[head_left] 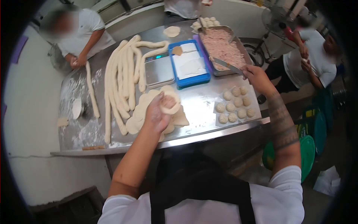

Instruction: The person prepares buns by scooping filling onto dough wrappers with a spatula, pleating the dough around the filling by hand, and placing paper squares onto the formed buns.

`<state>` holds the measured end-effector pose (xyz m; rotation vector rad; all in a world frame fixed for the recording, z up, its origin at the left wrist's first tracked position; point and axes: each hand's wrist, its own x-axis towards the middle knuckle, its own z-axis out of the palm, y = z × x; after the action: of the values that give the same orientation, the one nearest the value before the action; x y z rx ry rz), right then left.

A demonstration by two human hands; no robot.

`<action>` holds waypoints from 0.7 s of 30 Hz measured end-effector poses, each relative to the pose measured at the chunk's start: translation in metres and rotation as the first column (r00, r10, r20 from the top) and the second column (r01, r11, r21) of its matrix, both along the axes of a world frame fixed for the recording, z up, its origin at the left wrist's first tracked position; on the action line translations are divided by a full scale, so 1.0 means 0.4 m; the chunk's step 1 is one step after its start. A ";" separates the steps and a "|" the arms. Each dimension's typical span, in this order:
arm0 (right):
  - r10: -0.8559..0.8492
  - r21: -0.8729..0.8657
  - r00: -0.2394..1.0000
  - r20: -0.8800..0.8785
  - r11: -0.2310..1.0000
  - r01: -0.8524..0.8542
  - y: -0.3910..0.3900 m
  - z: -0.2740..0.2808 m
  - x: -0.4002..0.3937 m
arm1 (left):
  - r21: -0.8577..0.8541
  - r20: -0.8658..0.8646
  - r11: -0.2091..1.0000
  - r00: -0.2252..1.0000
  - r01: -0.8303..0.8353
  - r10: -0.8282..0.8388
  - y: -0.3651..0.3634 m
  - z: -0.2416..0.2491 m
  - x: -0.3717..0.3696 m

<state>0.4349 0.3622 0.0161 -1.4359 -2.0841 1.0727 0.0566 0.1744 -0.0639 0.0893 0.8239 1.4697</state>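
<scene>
My left hand [158,114] holds a round dough wrapper [173,94] with pink meat filling in its middle, above a pile of flat dough rounds [141,112]. In my right hand [256,77] is a metal spatula [230,67], its blade over the near edge of a metal tray of minced meat [223,46]. Several pleated buns [230,107] sit on paper below the spatula. Between my hands, at the back, a blue tray [193,82] holds white paper squares, with a digital scale [158,72] on its left.
Long dough ropes [115,82] lie on the metal table [201,130] at left, with a flour bowl [77,109] and a rolling pin [93,148]. A co-worker [87,33] handles a dough rope at far left. Others stand at the back and right. More buns [209,22] are behind the meat tray.
</scene>
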 end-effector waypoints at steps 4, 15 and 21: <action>0.191 0.366 0.979 -0.070 0.918 -0.153 -0.210 0.066 -0.095 | 0.037 0.103 0.999 0.994 -0.031 0.027 0.043 0.078 0.084; 0.099 0.539 0.924 0.368 0.787 -0.299 -0.313 0.175 -0.100 | 0.004 0.090 0.982 0.978 -0.189 0.188 0.002 0.111 0.078; -0.179 0.461 0.653 0.736 0.839 -0.289 0.034 0.035 -0.129 | -0.076 0.005 0.975 0.977 -0.211 0.212 -0.110 0.181 0.062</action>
<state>0.3833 0.3759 0.0300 -1.6518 -2.6774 -0.2703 0.0815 0.1303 0.0087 -0.0667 0.8978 1.6347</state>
